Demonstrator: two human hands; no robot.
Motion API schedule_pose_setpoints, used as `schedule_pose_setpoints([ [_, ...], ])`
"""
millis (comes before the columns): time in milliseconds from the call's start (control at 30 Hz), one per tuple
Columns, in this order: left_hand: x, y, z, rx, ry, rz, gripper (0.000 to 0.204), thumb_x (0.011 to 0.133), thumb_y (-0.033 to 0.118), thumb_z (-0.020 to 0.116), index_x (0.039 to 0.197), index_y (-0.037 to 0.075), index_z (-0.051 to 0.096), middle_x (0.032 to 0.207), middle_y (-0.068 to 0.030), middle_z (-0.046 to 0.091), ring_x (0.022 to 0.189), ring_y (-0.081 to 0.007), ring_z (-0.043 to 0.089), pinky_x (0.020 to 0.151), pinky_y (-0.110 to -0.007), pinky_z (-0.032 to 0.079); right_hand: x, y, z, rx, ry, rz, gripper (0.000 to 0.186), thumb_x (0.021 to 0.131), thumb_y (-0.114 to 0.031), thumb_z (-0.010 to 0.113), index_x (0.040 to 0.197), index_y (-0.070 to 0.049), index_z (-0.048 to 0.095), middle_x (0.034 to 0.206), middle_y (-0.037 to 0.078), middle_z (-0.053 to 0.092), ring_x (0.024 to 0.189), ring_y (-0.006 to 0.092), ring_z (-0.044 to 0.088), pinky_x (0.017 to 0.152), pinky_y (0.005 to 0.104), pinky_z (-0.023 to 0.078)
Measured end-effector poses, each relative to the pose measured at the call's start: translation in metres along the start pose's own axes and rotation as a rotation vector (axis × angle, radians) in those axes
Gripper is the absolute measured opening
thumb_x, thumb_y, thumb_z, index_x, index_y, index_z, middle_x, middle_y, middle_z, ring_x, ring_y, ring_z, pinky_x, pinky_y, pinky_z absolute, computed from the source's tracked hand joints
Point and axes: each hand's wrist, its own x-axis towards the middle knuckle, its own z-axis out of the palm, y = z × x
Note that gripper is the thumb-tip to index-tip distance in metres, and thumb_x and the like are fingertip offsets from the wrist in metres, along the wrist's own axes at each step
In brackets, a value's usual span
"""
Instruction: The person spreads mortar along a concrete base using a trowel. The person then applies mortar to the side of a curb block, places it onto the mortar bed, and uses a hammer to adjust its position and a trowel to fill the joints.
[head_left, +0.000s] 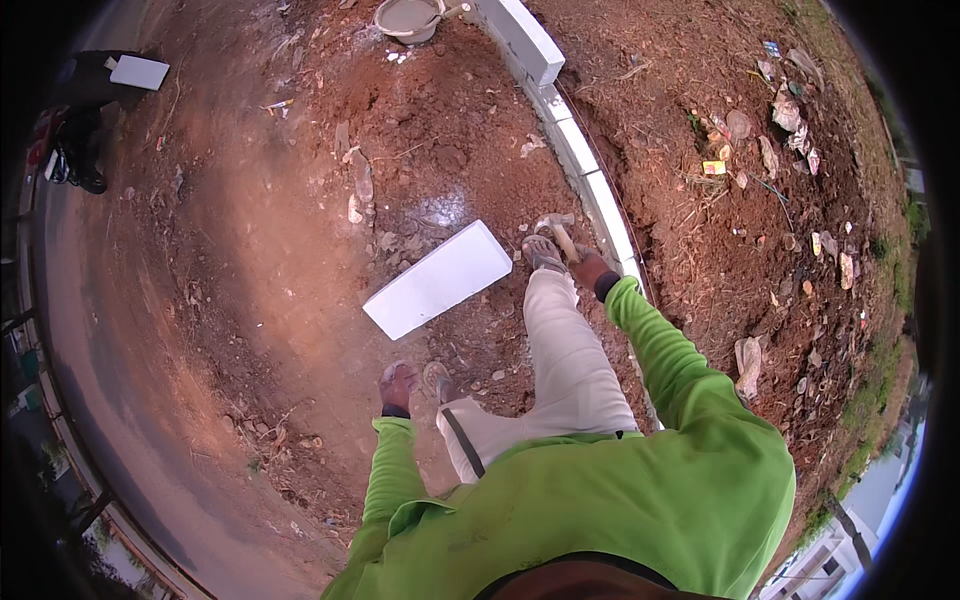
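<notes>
A long white block (440,281) lies aslant on the red soil in front of my feet. My right hand (590,269) is closed round the wooden handle of a hammer (565,243), whose metal head is above my right foot, beside a low row of blocks. Just below the near left end of the loose block hangs my left hand (398,379). It holds nothing that I can see and is apart from the block; its fingers look loosely spread, though small in the picture.
The low block wall (592,183) curves along my right side, with a taller block (530,42) standing on its far part. A round basin (408,18) of grey material sits at the far end. Litter (788,110) is strewn right of the wall; a road (110,370) runs along the left.
</notes>
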Motion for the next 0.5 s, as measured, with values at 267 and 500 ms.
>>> schedule_pose_setpoints([
  [267,0.231,-0.069,0.206,0.331,0.163,0.101,0.047,0.098,0.032,0.064,0.131,-0.002,0.059,0.118,-0.0167,0.068,0.108,-0.0285,0.067,0.094,-0.034,0.053,0.328,-0.094,0.023,-0.463,-0.044,-0.535,0.038,0.094,-0.017,0.052,0.130,-0.008,0.059,0.096,0.022,0.069,0.091,0.0376,0.068,0.081,0.0451,0.052],
  [500,0.437,-0.120,0.315,0.312,1.152,-0.380,0.082,0.101,0.066,0.030,0.161,0.010,0.025,0.165,-0.0185,0.023,0.153,-0.0377,0.021,0.118,-0.066,0.019,0.457,-0.080,0.086,-0.403,-0.045,-1.129,0.050,0.093,-0.016,0.055,0.140,-0.001,0.050,0.112,0.029,0.067,0.106,0.0448,0.066,0.094,0.0472,0.051],
])
